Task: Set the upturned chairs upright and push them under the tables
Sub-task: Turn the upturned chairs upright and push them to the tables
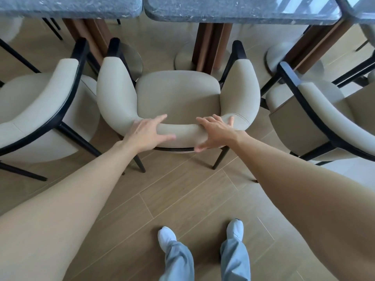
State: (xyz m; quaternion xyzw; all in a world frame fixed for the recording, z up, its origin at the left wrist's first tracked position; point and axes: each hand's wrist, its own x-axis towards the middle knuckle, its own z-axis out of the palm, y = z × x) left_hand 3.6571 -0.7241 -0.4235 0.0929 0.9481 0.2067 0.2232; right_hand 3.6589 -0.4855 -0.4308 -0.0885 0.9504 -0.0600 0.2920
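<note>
Left hand (146,133) and right hand (215,132) rest straight-fingered on the upright cream upholstered black-framed chair's (178,94) curved backrest; grey stone-topped table (241,11) beyond.

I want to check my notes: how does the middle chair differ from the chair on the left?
Both hands, left and right, rest on the middle chair; nothing touches the left chair. The middle chair faces the table squarely; the left chair stands turned at an angle. Both are upright, with beige padding and black frames.
</note>
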